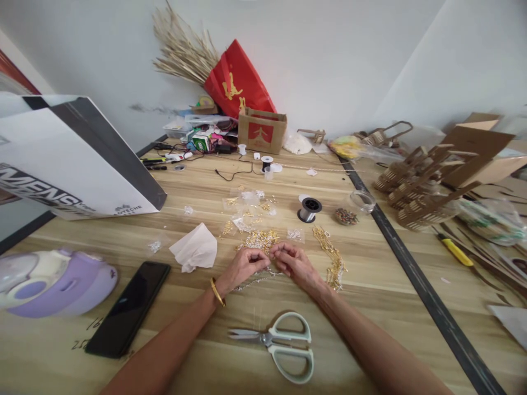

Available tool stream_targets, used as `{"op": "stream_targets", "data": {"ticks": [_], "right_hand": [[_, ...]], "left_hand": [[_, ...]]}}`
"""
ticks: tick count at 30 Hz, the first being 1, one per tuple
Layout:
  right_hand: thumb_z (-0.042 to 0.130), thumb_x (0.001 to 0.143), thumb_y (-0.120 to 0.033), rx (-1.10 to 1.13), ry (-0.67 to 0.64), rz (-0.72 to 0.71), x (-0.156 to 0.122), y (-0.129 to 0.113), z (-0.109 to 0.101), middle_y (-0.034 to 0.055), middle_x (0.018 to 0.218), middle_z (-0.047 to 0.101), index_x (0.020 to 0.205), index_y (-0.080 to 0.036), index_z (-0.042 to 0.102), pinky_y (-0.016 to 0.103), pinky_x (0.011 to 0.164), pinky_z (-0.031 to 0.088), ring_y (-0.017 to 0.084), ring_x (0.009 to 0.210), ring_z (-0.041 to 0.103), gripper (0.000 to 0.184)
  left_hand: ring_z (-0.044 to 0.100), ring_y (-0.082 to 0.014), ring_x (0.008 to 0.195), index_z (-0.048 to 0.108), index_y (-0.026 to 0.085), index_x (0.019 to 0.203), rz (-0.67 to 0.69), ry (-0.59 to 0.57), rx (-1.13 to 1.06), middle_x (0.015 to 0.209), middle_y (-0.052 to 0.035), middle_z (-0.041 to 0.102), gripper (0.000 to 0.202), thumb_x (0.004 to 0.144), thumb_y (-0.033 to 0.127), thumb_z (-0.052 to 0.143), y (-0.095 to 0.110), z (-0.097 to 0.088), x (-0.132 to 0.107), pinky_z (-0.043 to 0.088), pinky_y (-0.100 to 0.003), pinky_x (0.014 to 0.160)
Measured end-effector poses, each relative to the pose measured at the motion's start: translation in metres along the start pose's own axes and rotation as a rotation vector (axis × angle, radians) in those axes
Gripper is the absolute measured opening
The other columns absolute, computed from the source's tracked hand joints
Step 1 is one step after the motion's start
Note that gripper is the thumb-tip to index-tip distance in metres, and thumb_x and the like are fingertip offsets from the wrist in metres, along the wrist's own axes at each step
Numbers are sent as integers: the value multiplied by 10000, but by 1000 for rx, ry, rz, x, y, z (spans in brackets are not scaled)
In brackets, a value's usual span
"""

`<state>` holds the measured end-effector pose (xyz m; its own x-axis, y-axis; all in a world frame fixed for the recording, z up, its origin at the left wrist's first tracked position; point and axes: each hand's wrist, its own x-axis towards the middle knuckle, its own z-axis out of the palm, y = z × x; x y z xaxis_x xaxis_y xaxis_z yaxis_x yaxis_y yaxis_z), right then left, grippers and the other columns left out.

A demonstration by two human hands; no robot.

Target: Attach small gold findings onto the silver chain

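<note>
My left hand and my right hand meet fingertip to fingertip over the middle of the table. Both are closed in a pinch; whatever sits between the fingers is too small to make out. Just beyond them lies a pile of gold and clear beads. A thin silver-coloured chain runs along the table under the hands. To the right of my right hand rests a bundle of gold chains. Scissors with pale handles lie between my forearms, blades pointing left.
A black phone, a purple-and-white device and a tissue are at left. Behind the beads stand a wire spool and a clear jar lying tipped with small beads. Woven baskets and a yellow cutter occupy the right.
</note>
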<state>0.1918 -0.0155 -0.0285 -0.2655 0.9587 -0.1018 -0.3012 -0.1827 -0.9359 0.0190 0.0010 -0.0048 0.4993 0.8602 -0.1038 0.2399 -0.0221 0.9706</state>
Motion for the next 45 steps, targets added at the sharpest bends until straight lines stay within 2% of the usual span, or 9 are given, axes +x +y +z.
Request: {"op": "stream_targets", "data": {"ticks": [4, 8, 11, 15, 27, 31, 36, 42, 45], "right_hand": [[631, 713, -220, 9, 3, 7, 2, 2, -1, -20, 655, 584, 830, -144, 595, 163, 333, 193, 18, 363, 340, 144], [643, 675, -190, 36, 10, 14, 3, 3, -2, 1, 783, 621, 903, -166, 575, 155, 330, 210, 23, 391, 380, 239], [654, 707, -227, 8, -16, 14, 2, 3, -3, -19, 688, 596, 905, -162, 588, 163, 342, 201, 29, 390, 367, 218], [656, 763, -309, -55, -64, 6, 0, 2, -3, -75, 462, 433, 858, -146, 629, 183, 368, 191, 41, 374, 320, 191], [690, 733, -377, -99, -48, -5, -3, -6, 5, -60, 485, 452, 765, -162, 634, 191, 404, 245, 57, 424, 344, 225], [693, 722, -402, -116, -11, -5, -3, -7, 7, -46, 512, 500, 764, -165, 630, 189, 415, 284, 66, 443, 394, 249], [681, 733, -418, -103, 9, -10, -2, -6, 8, -36, 517, 531, 762, -163, 612, 192, 403, 285, 66, 417, 401, 265], [664, 741, -454, -102, 2, -14, -2, -6, 6, -30, 518, 521, 768, -163, 596, 192, 399, 300, 77, 433, 415, 299], [658, 740, -469, -141, -1, 5, -2, -9, 7, -45, 489, 479, 751, -158, 582, 185, 391, 287, 68, 417, 386, 320]], "left_hand": [[484, -100, 557, 651, 105, 669, 0, 4, 3, 579, -5, 590, 192, 742, 278, 612, 1, 0, 0, 362, -209, 557], [489, -100, 549, 640, 111, 652, -2, 4, -19, 566, 2, 585, 203, 744, 290, 617, 2, 0, 0, 372, -210, 559], [500, -102, 553, 636, 112, 652, -10, 7, -54, 571, 4, 588, 192, 737, 284, 622, 3, 0, -1, 379, -211, 563], [495, -99, 551, 623, 113, 629, -1, -2, -76, 560, 11, 569, 194, 733, 277, 625, 4, 0, -1, 374, -209, 560], [515, -104, 576, 665, 114, 670, 67, -13, 33, 616, -12, 624, 161, 758, 235, 605, -8, 1, 1, 383, -203, 563], [560, -126, 622, 678, 110, 700, 60, 5, 73, 666, -36, 663, 153, 753, 237, 610, -7, 2, 0, 419, -218, 605], [613, -162, 700, 687, 105, 753, 39, -31, 31, 760, -76, 705, 148, 743, 234, 614, -7, 4, -1, 465, -250, 670], [594, -151, 678, 682, 111, 766, 40, -25, 96, 744, -62, 692, 130, 751, 211, 601, -8, 5, -2, 447, -245, 653], [560, -137, 660, 664, 118, 739, 65, 31, 142, 710, -42, 664, 153, 771, 250, 594, -1, 4, -2, 419, -231, 629]]}}
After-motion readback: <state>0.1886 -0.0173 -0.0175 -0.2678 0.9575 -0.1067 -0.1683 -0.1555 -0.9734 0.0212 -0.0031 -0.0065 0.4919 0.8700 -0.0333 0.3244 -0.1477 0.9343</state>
